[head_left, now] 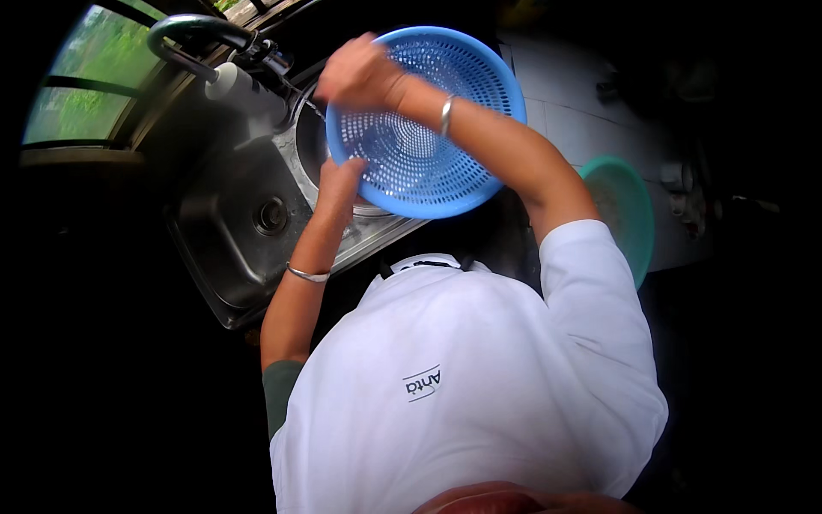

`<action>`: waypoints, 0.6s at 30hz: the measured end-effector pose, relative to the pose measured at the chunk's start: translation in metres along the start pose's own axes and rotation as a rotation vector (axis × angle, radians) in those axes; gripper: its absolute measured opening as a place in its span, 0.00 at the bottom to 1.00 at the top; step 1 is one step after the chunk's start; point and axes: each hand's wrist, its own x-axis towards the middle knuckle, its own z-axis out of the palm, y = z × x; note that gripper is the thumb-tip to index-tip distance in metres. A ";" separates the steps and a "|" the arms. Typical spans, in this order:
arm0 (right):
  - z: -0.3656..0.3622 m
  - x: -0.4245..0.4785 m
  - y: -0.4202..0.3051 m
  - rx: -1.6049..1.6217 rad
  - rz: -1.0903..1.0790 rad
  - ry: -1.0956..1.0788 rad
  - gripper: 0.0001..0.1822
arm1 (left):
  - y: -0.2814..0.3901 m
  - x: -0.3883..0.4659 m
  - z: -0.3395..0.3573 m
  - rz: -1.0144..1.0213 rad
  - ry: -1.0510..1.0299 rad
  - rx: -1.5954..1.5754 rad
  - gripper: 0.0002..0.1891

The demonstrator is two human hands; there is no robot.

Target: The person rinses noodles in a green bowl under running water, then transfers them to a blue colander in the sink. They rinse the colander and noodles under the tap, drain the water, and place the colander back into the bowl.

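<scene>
A blue plastic colander [417,132] is tilted over the right bowl of a stainless steel sink [310,144]. With the thumb over its lower left rim, my left hand [342,180] grips the colander. My right hand [363,74], blurred, is curled at the upper left rim, its forearm crossing above the colander. Its fingertips are hidden, so I cannot tell whether it grips the rim or only touches it. A thin stream of water [313,108] runs from the chrome faucet [277,59] towards the colander's left edge. No food is visible inside the colander.
The left sink bowl [241,218] has a round drain [270,215]. Behind it stand a white cylindrical object [247,96] and a curved metal pipe [192,24], near a window [96,77]. A green basin [620,199] rests on the white tiled surface [571,128] at right.
</scene>
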 end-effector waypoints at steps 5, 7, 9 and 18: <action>0.004 -0.046 0.052 -0.208 0.616 -0.096 0.19 | 0.000 -0.023 -0.002 0.034 0.060 -0.095 0.16; 0.004 -0.038 0.030 -0.351 0.499 0.059 0.17 | -0.005 -0.021 0.000 -0.015 0.056 -0.041 0.16; 0.009 -0.019 0.005 -0.103 0.236 0.071 0.10 | -0.012 -0.021 0.014 -0.025 0.064 -0.026 0.15; -0.005 -0.035 0.038 -0.242 0.266 -0.020 0.20 | -0.013 -0.044 0.022 -0.060 0.006 -0.090 0.17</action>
